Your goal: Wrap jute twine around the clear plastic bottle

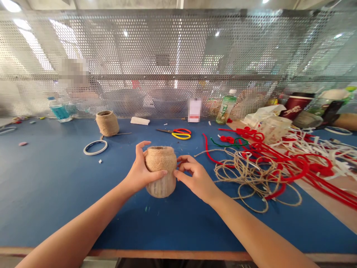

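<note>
A glass jar (161, 186) stands on the blue table in front of me, its upper half wrapped in brown twine (160, 160) and its lower half bare. My left hand (141, 169) grips it from the left, thumb across the front and fingers behind. At the jar's right side, my right hand (192, 175) is closed with thumb and fingertips pinched close to the wrapping. A strand from the loose twine pile (248, 171) runs toward this hand; the bit between the fingertips is too small to see clearly.
Behind lie scissors (178, 133), a white tape ring (95, 147) and a twine-wrapped jar (107, 123). Red fuzzy stems (306, 167) and white strips (338, 158) cover the right side. Bottles (226, 108) stand near a perforated metal screen (156, 48).
</note>
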Available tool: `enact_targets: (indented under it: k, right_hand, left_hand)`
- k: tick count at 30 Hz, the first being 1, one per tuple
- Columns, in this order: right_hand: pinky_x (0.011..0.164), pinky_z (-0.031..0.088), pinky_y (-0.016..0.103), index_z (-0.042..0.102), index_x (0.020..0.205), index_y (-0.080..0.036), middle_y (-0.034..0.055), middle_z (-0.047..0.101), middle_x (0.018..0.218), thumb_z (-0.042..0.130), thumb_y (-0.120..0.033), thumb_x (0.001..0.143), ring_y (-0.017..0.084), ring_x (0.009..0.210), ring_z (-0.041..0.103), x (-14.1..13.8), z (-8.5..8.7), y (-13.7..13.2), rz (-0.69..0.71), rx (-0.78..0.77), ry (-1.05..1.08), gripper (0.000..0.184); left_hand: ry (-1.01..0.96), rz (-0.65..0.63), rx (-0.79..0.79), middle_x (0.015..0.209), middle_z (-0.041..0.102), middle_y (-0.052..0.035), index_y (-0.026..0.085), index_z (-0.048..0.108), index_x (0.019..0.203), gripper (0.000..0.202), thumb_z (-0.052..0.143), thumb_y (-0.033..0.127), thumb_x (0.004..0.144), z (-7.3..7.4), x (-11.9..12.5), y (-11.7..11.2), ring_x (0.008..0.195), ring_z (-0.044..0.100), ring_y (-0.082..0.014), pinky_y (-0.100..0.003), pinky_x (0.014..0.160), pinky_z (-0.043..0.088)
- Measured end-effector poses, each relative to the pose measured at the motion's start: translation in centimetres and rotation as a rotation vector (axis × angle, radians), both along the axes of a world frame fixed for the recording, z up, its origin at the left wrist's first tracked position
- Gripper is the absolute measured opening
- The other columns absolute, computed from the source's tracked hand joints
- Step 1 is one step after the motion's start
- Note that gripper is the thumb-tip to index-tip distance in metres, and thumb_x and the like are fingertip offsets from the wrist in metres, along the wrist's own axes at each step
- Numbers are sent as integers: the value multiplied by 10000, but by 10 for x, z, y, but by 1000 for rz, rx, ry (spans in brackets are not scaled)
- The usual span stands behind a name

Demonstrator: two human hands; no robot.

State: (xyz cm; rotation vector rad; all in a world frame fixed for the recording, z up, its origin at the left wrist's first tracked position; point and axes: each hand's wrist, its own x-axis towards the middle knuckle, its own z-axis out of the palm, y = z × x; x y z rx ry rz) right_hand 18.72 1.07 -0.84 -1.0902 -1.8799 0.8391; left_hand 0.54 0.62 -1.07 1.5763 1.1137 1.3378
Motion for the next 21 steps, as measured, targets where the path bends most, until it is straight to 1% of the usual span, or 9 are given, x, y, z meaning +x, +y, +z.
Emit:
enact_targets:
  k: [4, 7, 12, 17, 21]
  right_hand:
    - [884, 425, 370, 538, 540, -153, 74, 535, 1125, 587, -263, 737, 204, 1048, 531, -1, -2, 1, 66, -112, 104, 232]
    - [884, 430, 367, 538, 542, -152, 76, 538, 1175, 586, -246, 741, 210, 1078, 524, -2, 0, -1, 95, -144, 139, 225]
    - [911, 415, 368, 528, 535, -155, 62, 580, 1091, 584, -204, 732, 189, 1010, 557, -1, 3, -4, 95, -79, 110, 211]
    - [862, 434, 364, 518, 526, -160, 62, 594, 1001, 595, -217, 726, 190, 955, 571, -1, 4, -6, 45, 19, 82, 222]
    - [826, 442, 357, 532, 515, -158, 64, 593, 958, 606, -221, 719, 192, 930, 574, -2, 5, -8, 13, 46, 59, 226]
  left_hand:
    - [-16, -29, 1, 967, 535, -39, 242, 218, 1164, 827, 741, 285, 525, -2, -2, 2, 886, 553, -197, -398, 830, 433]
    - [-9, -35, 19, 954, 535, -34, 243, 222, 1163, 821, 740, 290, 527, -4, -2, 2, 885, 552, -198, -386, 814, 440]
    - [-4, -52, 44, 969, 532, -36, 250, 220, 1167, 831, 745, 285, 523, -6, -4, 3, 888, 552, -201, -388, 812, 441]
    - [8, -89, 65, 937, 506, -14, 262, 231, 1164, 808, 738, 309, 537, -8, -7, 6, 861, 555, -192, -376, 790, 460]
    - [9, -161, 48, 1011, 504, -38, 261, 219, 1177, 811, 730, 320, 550, -8, -9, 9, 906, 536, -197, -373, 822, 441]
